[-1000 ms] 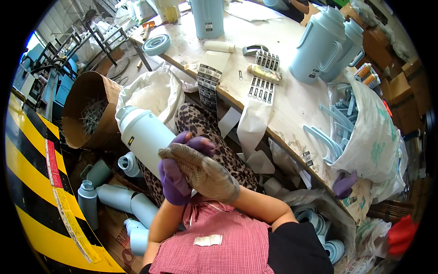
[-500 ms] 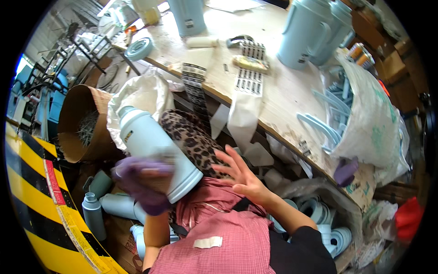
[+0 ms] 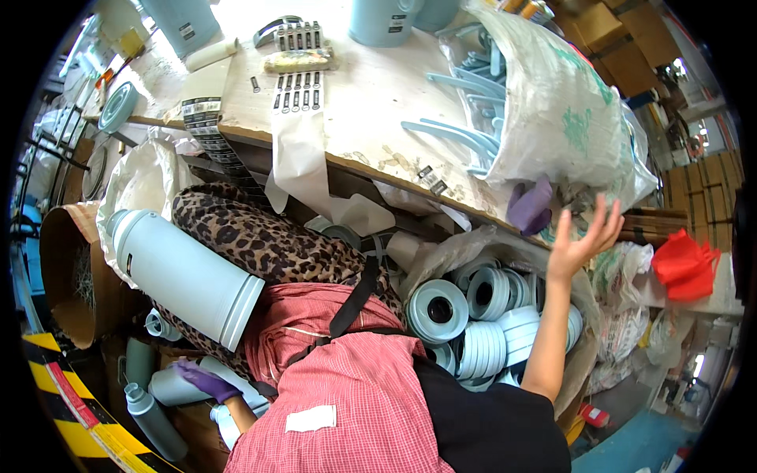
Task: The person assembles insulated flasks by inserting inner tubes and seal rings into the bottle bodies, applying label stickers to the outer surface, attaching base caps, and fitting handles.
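Observation:
A large light-blue flask body (image 3: 189, 272) lies tilted across my lap, with neither hand on it. Below it, my left hand (image 3: 206, 382) wears a purple glove; its fingers are stretched out over the light-blue bottles (image 3: 172, 386) on the lower left. My bare right hand (image 3: 583, 236) is raised with fingers spread, near a loose purple glove (image 3: 530, 206) at the table corner. Beneath my right forearm, a plastic-lined box holds several round light-blue ring parts (image 3: 438, 311). Neither hand appears to hold anything.
On the table (image 3: 371, 102) are a strip of labels (image 3: 298, 93), a white sack (image 3: 560, 110) spilling light-blue handles (image 3: 461, 138), and standing flasks (image 3: 382, 20). A cardboard bin (image 3: 69, 276) and a white bag (image 3: 146, 185) stand left. Red cloth (image 3: 684, 264) lies far right.
The view has swung right. My gloved left hand has moved from the flask down toward the bottles. My right hand has gone from beside my lap out to the table's right corner.

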Action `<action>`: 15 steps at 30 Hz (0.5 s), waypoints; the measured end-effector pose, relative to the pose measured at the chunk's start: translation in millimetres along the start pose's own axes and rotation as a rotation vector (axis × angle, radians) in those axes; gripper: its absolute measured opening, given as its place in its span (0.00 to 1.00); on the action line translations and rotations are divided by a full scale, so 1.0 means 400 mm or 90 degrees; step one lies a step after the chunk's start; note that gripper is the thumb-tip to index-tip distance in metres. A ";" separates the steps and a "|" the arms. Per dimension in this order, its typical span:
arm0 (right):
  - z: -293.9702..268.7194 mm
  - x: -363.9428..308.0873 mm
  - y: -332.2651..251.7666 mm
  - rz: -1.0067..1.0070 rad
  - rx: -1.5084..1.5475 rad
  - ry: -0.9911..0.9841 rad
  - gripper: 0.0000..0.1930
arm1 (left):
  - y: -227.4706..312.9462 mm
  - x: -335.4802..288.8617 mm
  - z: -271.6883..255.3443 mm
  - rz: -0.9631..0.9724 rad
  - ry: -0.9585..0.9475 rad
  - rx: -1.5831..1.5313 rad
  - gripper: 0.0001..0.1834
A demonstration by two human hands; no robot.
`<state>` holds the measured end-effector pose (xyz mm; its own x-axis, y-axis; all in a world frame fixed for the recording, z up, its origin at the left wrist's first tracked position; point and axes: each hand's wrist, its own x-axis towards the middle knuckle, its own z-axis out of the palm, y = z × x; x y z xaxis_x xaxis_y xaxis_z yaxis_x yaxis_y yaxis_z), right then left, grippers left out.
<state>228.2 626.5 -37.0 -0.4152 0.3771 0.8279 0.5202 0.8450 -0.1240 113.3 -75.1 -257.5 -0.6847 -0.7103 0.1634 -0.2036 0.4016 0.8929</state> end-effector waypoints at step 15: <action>0.391 0.317 -0.223 -0.775 0.042 -0.645 0.03 | -0.236 -0.162 -0.362 -0.436 -0.532 0.836 0.39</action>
<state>12.5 658.4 -6.6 -0.8609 -0.4466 -0.2437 -0.5023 0.8221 0.2679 278.1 -150.7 -291.5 -0.2995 -0.6405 -0.7072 -0.7020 0.6499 -0.2913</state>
